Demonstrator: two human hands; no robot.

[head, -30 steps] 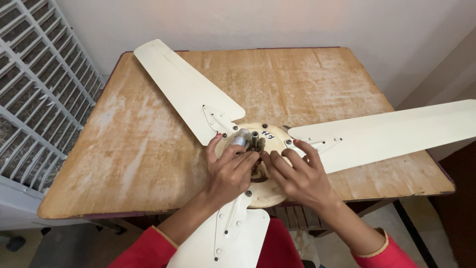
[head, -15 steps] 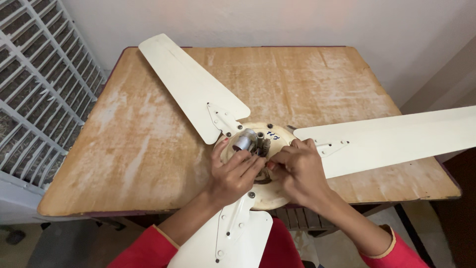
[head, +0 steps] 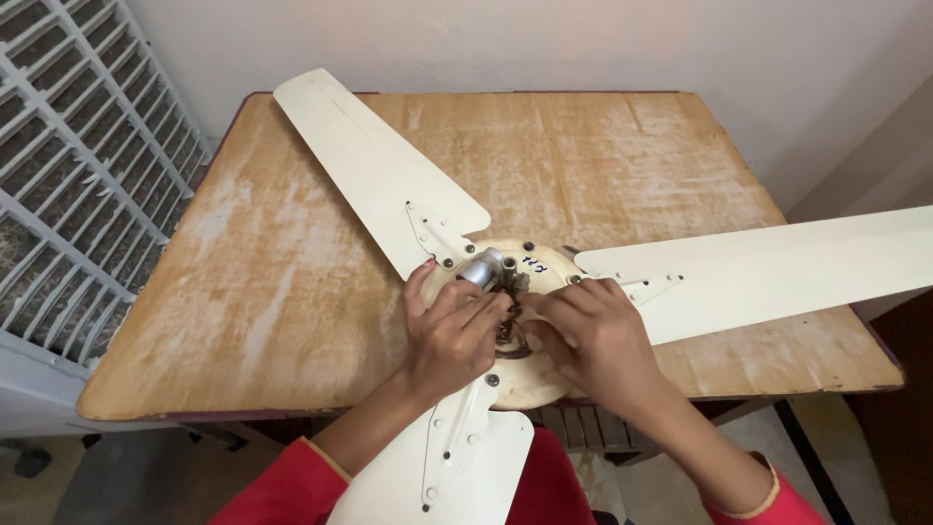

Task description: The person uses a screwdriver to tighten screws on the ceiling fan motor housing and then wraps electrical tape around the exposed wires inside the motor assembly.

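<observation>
A cream ceiling fan lies on a worn wooden table (head: 292,292), with three blades: one reaching far left (head: 374,170), one to the right (head: 768,267), one toward me (head: 442,467). Its round motor housing (head: 530,379) sits near the table's front edge, a short metal shaft (head: 481,267) sticking up from the centre. My left hand (head: 452,335) rests on the hub beside the shaft, fingers curled over the central opening. My right hand (head: 593,335) meets it from the right, fingertips pressed into the same opening. What the fingers grip is hidden.
A white metal grille (head: 73,194) stands along the left of the table. A pale wall (head: 535,39) runs behind it. The right blade overhangs the table's right edge. Red sleeves cover both of my forearms. Slats of a seat show below the front edge.
Both hands have closed in tighter over the hub's centre, the right hand sliding left toward the shaft. The view has shifted slightly; the fan has not moved.
</observation>
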